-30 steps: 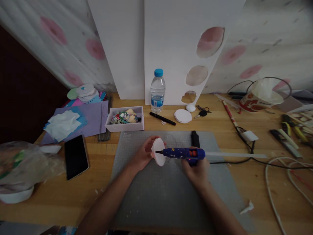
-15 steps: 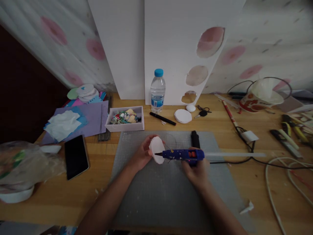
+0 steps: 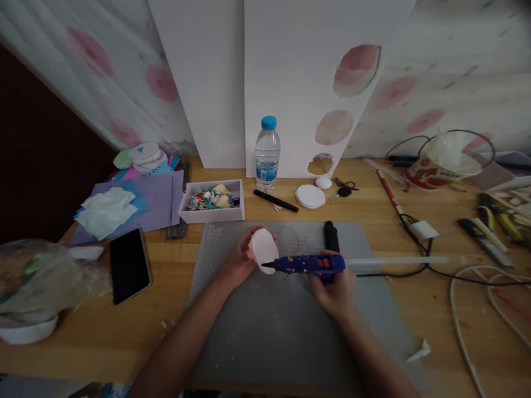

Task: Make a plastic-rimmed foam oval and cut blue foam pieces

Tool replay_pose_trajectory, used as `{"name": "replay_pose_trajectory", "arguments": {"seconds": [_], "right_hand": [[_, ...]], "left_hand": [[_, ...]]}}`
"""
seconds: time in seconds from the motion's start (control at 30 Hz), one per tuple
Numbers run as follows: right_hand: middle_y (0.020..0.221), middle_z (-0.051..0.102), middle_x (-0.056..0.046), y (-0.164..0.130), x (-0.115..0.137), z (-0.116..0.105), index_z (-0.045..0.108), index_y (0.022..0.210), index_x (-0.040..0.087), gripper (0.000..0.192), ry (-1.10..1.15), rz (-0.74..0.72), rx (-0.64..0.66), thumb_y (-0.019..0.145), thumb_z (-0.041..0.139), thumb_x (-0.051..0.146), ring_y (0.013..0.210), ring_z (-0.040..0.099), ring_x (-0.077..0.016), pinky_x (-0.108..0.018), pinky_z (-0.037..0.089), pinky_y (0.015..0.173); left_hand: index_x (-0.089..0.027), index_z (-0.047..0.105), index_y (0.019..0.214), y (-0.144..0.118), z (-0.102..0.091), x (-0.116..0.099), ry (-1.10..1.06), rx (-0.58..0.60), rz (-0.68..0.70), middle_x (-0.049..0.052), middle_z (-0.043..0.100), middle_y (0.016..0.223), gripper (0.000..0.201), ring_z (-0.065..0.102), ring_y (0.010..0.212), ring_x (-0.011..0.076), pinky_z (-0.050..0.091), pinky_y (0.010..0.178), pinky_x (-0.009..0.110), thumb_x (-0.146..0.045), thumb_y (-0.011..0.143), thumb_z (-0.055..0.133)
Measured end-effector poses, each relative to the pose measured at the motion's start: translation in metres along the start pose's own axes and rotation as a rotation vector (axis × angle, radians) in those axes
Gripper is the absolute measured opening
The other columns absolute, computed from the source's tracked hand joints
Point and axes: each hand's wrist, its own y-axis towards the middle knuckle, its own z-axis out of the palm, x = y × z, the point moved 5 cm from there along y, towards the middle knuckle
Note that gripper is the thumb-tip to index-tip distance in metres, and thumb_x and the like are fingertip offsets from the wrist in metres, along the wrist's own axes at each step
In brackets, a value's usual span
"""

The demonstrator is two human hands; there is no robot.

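My left hand (image 3: 238,261) holds a white foam disc (image 3: 263,249) tilted up over the grey cutting mat (image 3: 286,326). In my right hand (image 3: 334,287) is a blue hot glue gun (image 3: 309,264), held level, its nozzle touching the disc's lower right edge. A clear glue stick (image 3: 398,260) juts out of the gun's back toward the right. A thin wire ring (image 3: 288,239) lies on the mat just behind the gun.
A water bottle (image 3: 267,148), black marker (image 3: 276,200), stack of white discs (image 3: 310,196), keys (image 3: 342,189) and a scrap box (image 3: 212,200) sit behind the mat. A phone (image 3: 129,265) lies left. Cables (image 3: 468,276) and tools (image 3: 493,221) crowd the right side.
My left hand has turned the disc and shifted it slightly left and up. The glue gun's nozzle has followed, moving from the disc's middle to its lower right edge.
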Motion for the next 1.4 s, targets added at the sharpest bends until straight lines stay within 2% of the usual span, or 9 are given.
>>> {"name": "replay_pose_trajectory", "arguments": {"seconds": [0.23,0.47,0.7,0.83,0.93,1.03,1.17,1.4], "right_hand": [[0.057,0.060,0.004,0.001,0.001,-0.001,0.051,0.094,0.023,0.024,-0.004,-0.013,0.016,0.070,0.054,0.027,0.043,0.058,-0.0181,-0.027,0.046,0.045],[0.055,0.058,0.005,0.002,0.001,-0.002,0.051,0.094,0.023,0.024,-0.004,-0.032,0.004,0.071,0.053,0.027,0.040,0.056,-0.0169,-0.026,0.044,0.043],[0.054,0.057,0.005,0.001,0.002,-0.003,0.051,0.094,0.022,0.022,-0.006,-0.070,-0.003,0.073,0.053,0.026,0.038,0.055,-0.0159,-0.026,0.043,0.042],[0.056,0.059,0.004,0.000,0.000,-0.001,0.052,0.093,0.022,0.020,-0.014,-0.051,0.025,0.073,0.054,0.027,0.039,0.056,-0.0165,-0.026,0.043,0.042],[0.056,0.061,0.003,0.000,0.000,-0.002,0.053,0.092,0.022,0.021,-0.036,-0.043,-0.003,0.073,0.054,0.029,0.041,0.058,-0.0177,-0.027,0.044,0.043],[0.056,0.062,0.003,-0.001,-0.002,-0.001,0.054,0.091,0.022,0.026,-0.064,0.029,-0.042,0.070,0.061,0.037,0.041,0.061,-0.0186,-0.027,0.046,0.042],[0.061,0.065,0.003,-0.002,-0.007,0.004,0.056,0.092,0.022,0.035,-0.013,0.116,-0.025,0.067,0.067,0.044,0.042,0.062,-0.0172,-0.026,0.048,0.043],[0.063,0.066,0.002,-0.005,-0.009,0.007,0.056,0.092,0.022,0.036,0.007,0.114,-0.019,0.067,0.069,0.044,0.043,0.063,-0.0175,-0.027,0.049,0.043]], "left_hand": [[-0.025,0.058,0.116,0.001,0.000,-0.002,0.012,-0.004,0.008,0.009,0.069,0.110,0.076,0.064,0.099,0.0286,0.049,0.082,0.038,-0.059,0.053,0.083],[-0.025,0.057,0.118,0.000,-0.007,-0.001,0.006,-0.022,0.008,0.012,0.067,0.116,0.077,0.061,0.109,0.0330,0.047,0.091,0.046,-0.062,0.054,0.081],[-0.024,0.057,0.119,0.000,-0.006,-0.004,-0.018,-0.038,0.004,0.012,0.066,0.117,0.080,0.061,0.111,0.0329,0.047,0.093,0.045,-0.065,0.055,0.079],[-0.023,0.058,0.120,0.000,-0.006,-0.006,-0.034,-0.038,0.006,0.013,0.066,0.119,0.082,0.059,0.115,0.0340,0.047,0.095,0.045,-0.068,0.055,0.077],[-0.023,0.058,0.122,0.001,-0.006,-0.005,-0.035,-0.027,0.007,0.013,0.065,0.120,0.082,0.058,0.116,0.0336,0.046,0.096,0.044,-0.067,0.056,0.077],[-0.023,0.057,0.123,0.001,-0.008,-0.004,-0.025,-0.045,0.010,0.014,0.065,0.121,0.083,0.058,0.116,0.0341,0.046,0.095,0.044,-0.067,0.055,0.078],[-0.024,0.057,0.121,0.001,-0.008,-0.004,-0.023,-0.061,0.003,0.013,0.066,0.119,0.083,0.059,0.112,0.0337,0.047,0.093,0.045,-0.067,0.054,0.078],[-0.023,0.060,0.118,0.001,-0.004,-0.004,-0.009,-0.067,0.008,0.012,0.068,0.116,0.080,0.060,0.110,0.0343,0.048,0.090,0.045,-0.064,0.052,0.081]]}}
